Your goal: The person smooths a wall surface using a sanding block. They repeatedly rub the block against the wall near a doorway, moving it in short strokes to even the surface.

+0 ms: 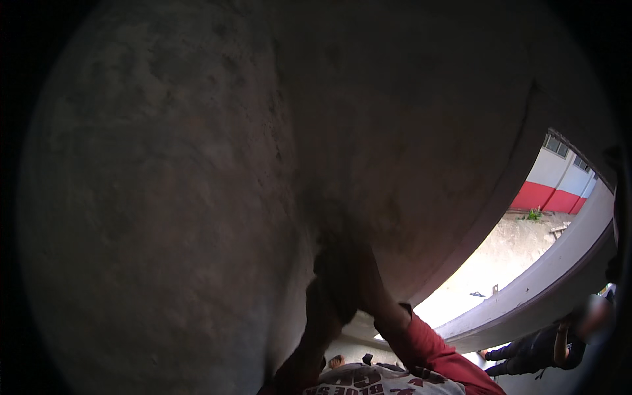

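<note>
My left hand [325, 295] and my right hand [364, 271] are raised close together in front of me, in deep shadow. They are near the inner corner where a rough grey wall [151, 197] meets a darker wall [408, 151]. A dark shape [339, 258] shows where the hands meet, and I cannot make out whether it is fingers or a held thing. The fingers of both hands are lost in the dark. Whether either hand touches the wall is also unclear. A red sleeve [424, 342] covers my right forearm.
To the right, a wide opening with a pale ledge [526, 289] looks out on bright ground [500, 253] and a red and white building [550, 191]. A person in dark clothes [543, 349] is at the lower right, beside the ledge.
</note>
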The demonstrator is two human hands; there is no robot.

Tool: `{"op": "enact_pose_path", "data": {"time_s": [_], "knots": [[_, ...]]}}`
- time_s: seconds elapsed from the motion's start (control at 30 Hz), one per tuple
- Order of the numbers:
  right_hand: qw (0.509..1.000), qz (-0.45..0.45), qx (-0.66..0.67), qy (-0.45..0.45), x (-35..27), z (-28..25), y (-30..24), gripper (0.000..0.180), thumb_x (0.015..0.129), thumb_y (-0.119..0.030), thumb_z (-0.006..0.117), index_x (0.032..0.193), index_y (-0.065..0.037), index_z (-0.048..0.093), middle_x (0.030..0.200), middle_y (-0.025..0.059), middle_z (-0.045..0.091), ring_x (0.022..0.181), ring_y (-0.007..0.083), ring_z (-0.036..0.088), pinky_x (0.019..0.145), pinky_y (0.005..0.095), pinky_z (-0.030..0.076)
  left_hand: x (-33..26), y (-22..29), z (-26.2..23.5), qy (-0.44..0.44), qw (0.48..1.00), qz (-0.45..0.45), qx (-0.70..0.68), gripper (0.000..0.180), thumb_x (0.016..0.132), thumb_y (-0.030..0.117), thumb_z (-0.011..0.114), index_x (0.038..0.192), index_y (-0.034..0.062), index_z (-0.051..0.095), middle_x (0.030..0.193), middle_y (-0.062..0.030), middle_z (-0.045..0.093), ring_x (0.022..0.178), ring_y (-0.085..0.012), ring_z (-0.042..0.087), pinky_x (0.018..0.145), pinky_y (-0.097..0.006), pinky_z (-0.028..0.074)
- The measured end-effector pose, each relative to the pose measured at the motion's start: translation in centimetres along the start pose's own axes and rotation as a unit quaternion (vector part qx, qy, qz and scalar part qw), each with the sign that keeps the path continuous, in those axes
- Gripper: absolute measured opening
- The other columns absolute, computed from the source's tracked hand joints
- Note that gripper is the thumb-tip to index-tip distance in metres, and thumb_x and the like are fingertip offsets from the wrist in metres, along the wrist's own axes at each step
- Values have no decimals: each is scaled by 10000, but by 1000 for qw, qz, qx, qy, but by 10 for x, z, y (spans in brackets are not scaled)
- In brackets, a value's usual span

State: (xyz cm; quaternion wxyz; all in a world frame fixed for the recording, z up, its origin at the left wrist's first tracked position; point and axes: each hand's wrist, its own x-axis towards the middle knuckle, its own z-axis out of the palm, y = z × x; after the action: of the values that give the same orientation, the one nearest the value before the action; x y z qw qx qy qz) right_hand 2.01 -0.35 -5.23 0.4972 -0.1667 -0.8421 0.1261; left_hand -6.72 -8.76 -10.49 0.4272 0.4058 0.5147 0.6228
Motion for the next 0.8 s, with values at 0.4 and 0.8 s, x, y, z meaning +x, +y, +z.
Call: {"op": "enact_pose_path", "data": {"time_s": [0.4, 0.8], "knots": [[998, -15, -53, 19, -10, 13, 7, 229, 814, -109, 701, 1011, -2, 655, 952, 192, 681, 770, 373, 658, 674, 462, 521, 2, -5, -4, -4, 980, -86, -178, 184, 1040, 173, 611, 1060, -7, 647, 763, -23, 633, 574, -101, 586, 460, -272, 440], [996, 81, -13, -48, -7, 15, 3, 314, 799, -139, 680, 1046, 54, 673, 963, 251, 688, 737, 421, 672, 674, 499, 537, -8, 5, 0, 72, 978, -138, -140, 159, 1021, 169, 632, 974, 17, 632, 755, -36, 628, 525, -92, 560, 400, -281, 386]]}}
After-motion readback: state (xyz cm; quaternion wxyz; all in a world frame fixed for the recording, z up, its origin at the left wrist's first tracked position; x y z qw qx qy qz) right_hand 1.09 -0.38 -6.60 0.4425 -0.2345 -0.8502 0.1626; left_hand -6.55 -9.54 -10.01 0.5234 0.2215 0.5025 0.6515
